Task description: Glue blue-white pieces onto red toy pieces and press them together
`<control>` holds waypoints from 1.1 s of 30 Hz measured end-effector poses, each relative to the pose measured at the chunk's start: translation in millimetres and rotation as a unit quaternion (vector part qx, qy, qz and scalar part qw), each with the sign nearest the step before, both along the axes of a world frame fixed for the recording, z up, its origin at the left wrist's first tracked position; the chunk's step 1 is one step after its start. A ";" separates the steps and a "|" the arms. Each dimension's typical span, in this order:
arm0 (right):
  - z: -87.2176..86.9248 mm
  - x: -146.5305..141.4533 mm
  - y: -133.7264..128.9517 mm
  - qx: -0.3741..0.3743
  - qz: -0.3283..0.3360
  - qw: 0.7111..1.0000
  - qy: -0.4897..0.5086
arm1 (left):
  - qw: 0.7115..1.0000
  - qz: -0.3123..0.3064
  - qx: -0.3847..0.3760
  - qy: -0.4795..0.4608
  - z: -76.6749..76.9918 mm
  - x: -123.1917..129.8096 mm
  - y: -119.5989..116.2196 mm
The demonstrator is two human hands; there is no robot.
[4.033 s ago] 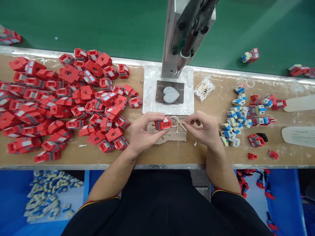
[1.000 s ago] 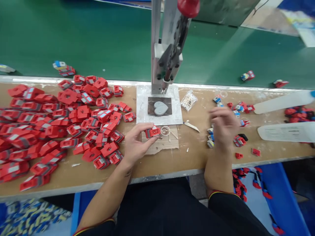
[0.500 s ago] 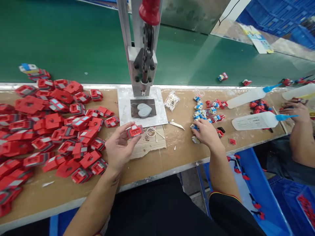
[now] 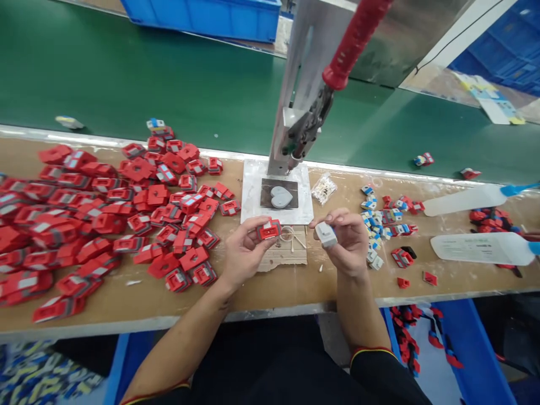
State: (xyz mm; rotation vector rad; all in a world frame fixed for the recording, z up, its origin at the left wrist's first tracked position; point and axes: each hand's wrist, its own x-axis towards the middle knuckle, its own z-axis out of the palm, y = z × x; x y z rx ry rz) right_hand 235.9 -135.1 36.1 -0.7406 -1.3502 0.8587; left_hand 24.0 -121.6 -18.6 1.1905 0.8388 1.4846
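Observation:
My left hand [image 4: 242, 253] holds a small red plastic piece [image 4: 269, 229] over a scrap of cardboard [image 4: 283, 256] on the wooden bench. My right hand [image 4: 346, 242] grips a small grey-white block [image 4: 326, 234] just right of it, the two pieces a short gap apart. Between the hands a small clear cup [image 4: 287, 232] and thin sticks lie on the cardboard. Behind them stands a hand press [image 4: 300, 107] with a red handle, above a grey heart-shaped die [image 4: 280, 197] on a white plate.
A big heap of red pieces [image 4: 97, 208] covers the bench's left. Small blue, white and red parts [image 4: 382, 222] lie on the right, with two white squeeze bottles [image 4: 476, 247] and a bag of sticks [image 4: 323, 188]. A green conveyor belt [image 4: 126, 73] runs behind.
My right hand left the pile of small parts on the right and came back to the middle holding a grey-white block. The left hand kept the red piece. The view swung left.

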 end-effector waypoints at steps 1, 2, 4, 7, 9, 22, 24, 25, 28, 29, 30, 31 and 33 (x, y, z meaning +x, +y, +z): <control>2.4 -4.7 4.3 -0.001 0.016 1.000 0.001 | 1.000 -0.003 -0.008 0.000 0.8 -0.4 -0.2; 4.3 -7.7 7.3 -0.002 0.029 1.000 -0.002 | 1.000 -0.005 -0.020 0.001 1.5 -0.9 -0.4; 6.0 -10.9 9.8 -0.007 0.042 0.999 -0.015 | 0.999 -0.012 -0.044 0.005 2.7 -2.1 -1.0; 2.4 -14.5 7.6 -0.022 0.053 0.998 -0.019 | 0.997 -0.032 -0.071 0.003 4.4 -3.6 -2.8; -2.0 -17.4 4.7 -0.045 0.056 0.997 -0.004 | 0.995 -0.050 -0.085 0.000 5.5 -4.2 -4.7; -9.5 -26.2 -13.0 -0.181 0.061 0.982 -0.007 | 0.994 -0.105 -0.037 -0.013 6.8 -8.3 -9.6; -9.1 -27.9 -13.6 -0.176 0.057 0.982 -0.023 | 0.994 -0.104 -0.024 0.000 6.9 -8.5 -9.2; -9.0 -28.4 -13.5 -0.171 0.054 0.983 -0.028 | 0.994 -0.104 -0.021 0.005 6.9 -8.5 -9.0; -9.5 -28.3 -12.8 -0.152 0.049 0.987 -0.029 | 0.995 -0.099 -0.017 0.007 6.6 -8.3 -8.5; -9.8 -28.1 -12.6 -0.144 0.050 0.988 -0.023 | 0.995 -0.097 -0.018 0.006 6.6 -8.1 -8.4; -10.2 -27.9 -12.5 -0.137 0.051 0.989 -0.014 | 0.995 -0.093 -0.021 0.006 6.6 -7.8 -8.3; -10.5 -27.7 -12.4 -0.131 0.052 0.990 -0.001 | 0.996 -0.090 -0.025 0.008 6.7 -7.4 -8.3; -10.9 -27.5 -12.0 -0.126 0.061 0.990 0.034 | 0.996 -0.080 -0.039 0.015 7.0 -6.5 -8.4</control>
